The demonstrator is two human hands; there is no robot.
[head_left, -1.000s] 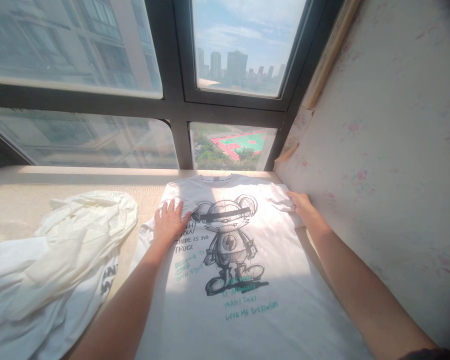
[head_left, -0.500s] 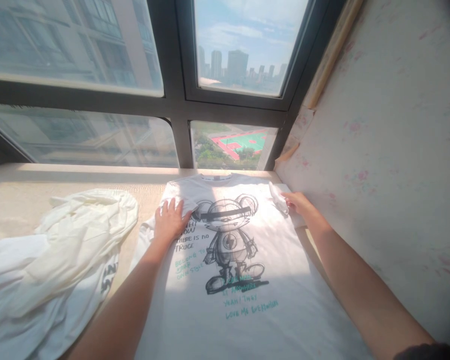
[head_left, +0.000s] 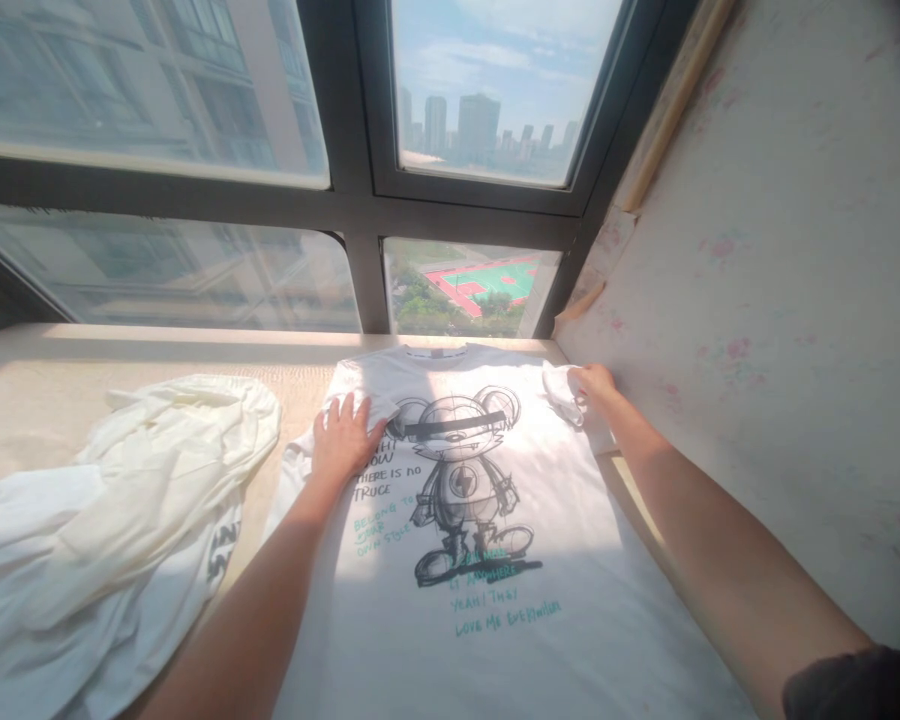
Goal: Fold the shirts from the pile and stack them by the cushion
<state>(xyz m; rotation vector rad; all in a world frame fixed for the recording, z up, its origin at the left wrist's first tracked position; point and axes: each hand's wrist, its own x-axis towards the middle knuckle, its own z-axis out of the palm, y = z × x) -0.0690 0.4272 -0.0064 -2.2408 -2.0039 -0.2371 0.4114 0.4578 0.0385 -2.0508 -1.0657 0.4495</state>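
Now the left hand (head_left: 345,437) rests unclenched on the shirt (head_left: 476,480), the right hand (head_left: 595,382) pinching its bunched sleeve (head_left: 561,392); shirt's face-up on the ledge (head_left: 45,390), beside crumpled clothes (head_left: 172,480).

Dark-framed window (head_left: 356,215) above sunlit beige sill (head_left: 52,400), pale floral wall (head_left: 787,300) alongside

Head camera: looks forward and down from head height
Window (head_left: 354,185): faced at twelve o'clock, farther off
Shirt (head_left: 457,500): six o'clock, near
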